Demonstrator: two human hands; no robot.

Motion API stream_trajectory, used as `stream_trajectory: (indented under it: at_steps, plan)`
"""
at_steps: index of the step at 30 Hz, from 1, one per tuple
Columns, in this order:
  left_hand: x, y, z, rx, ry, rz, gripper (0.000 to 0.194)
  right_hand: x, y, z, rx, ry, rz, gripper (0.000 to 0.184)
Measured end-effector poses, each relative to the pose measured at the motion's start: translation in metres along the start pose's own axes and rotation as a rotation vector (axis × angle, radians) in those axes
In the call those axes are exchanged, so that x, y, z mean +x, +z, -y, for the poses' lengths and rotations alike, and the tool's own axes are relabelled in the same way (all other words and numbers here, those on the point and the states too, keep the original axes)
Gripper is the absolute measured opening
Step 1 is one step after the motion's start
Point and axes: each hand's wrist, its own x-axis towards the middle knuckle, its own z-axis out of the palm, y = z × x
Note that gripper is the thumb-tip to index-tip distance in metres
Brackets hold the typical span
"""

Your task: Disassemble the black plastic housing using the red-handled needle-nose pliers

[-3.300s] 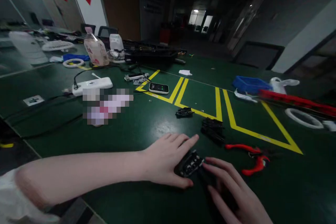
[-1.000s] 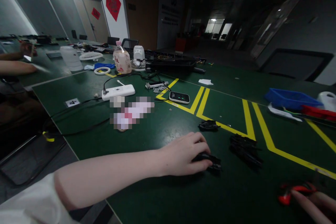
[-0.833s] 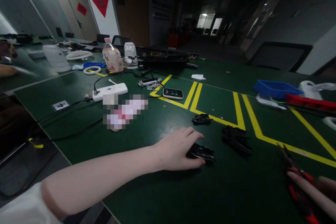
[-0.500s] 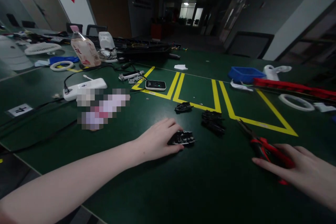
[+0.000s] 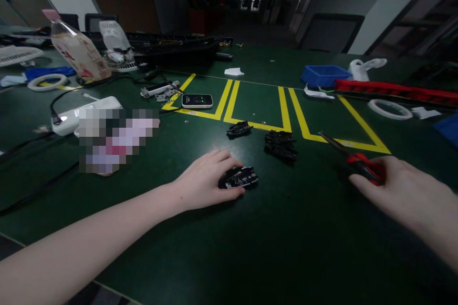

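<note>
My left hand [image 5: 211, 178] rests on the green table [image 5: 229, 252] with its thumb and fingers round a small black plastic part [image 5: 243, 178] with metal or circuit details. In my right hand [image 5: 400, 186] is a pair of needle-nose pliers [image 5: 348, 155] with red and black handles. Their jaws point forward and left, with the tips close together near the yellow tape. Just beyond my left hand lies another black plastic part [image 5: 239, 129]. A darker clump of black parts [image 5: 281, 145] sits between the two hands.
Yellow tape [image 5: 255, 122] marks boxes on the table. A small black-and-white device [image 5: 196, 101] with a green light, a white power strip [image 5: 86, 114] and a bottle [image 5: 77, 52] are to the left. A blue tray [image 5: 325, 75], red strip [image 5: 397, 90] and tape roll [image 5: 390, 109] are at right.
The camera view has shifted, so the table items sit further left and higher. My right hand has closed more fully round the pliers' handles. My left hand stays on the black part.
</note>
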Motion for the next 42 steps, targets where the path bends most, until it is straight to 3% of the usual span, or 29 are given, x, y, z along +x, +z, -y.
stream_trajectory:
  at_steps: [5,13,22,28,33,37,42]
  plan:
    - [-0.003,0.002,-0.004,-0.308,0.057,0.050,0.032,-0.010,-0.011,0.022,0.065,-0.004,-0.045,0.053]
    - [-0.014,0.008,-0.017,-0.582,0.251,0.000,0.037,-0.044,-0.026,0.060,0.210,-0.358,-0.245,0.045]
    - [-0.014,0.017,-0.019,-0.726,0.123,0.096,0.035,-0.074,-0.038,0.080,0.373,-0.524,-0.244,0.036]
    - [-0.010,0.019,-0.016,-0.697,0.081,0.132,0.043,-0.077,-0.035,0.084,0.398,-0.602,-0.191,0.038]
    - [-0.012,0.018,-0.019,-0.714,0.035,0.165,0.044,-0.081,-0.029,0.089,0.499,-0.507,-0.153,0.034]
    - [-0.012,0.019,-0.018,-0.671,0.110,0.103,0.052,-0.081,-0.027,0.086,0.526,-0.615,-0.100,0.042]
    - [-0.013,0.021,-0.014,-0.548,0.193,0.016,0.058,-0.081,-0.028,0.086,0.510,-0.559,-0.113,0.045]
